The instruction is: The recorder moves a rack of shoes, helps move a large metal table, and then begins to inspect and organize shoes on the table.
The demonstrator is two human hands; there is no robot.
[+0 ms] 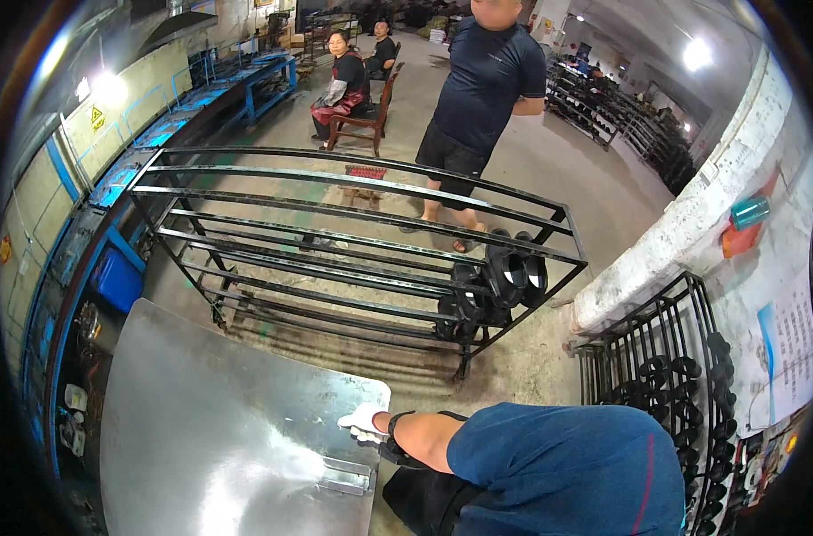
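Observation:
My right hand, in a white glove and with a dark band at the wrist, reaches in from the lower right under a dark blue sleeve. It lies over the right edge of a shiny grey metal tabletop, near the rounded corner. Its fingers are apart and touch the surface, with nothing visible in them. Closer to me on the same tabletop is a small rectangular metal fitting, apart from the hand. My left hand is outside the picture.
Beyond the table stands a black metal rack with several dark shoe-like pieces at its right end. One person stands behind it; two sit farther back. Another loaded rack is by the white wall at right. A blue-framed conveyor runs along the left.

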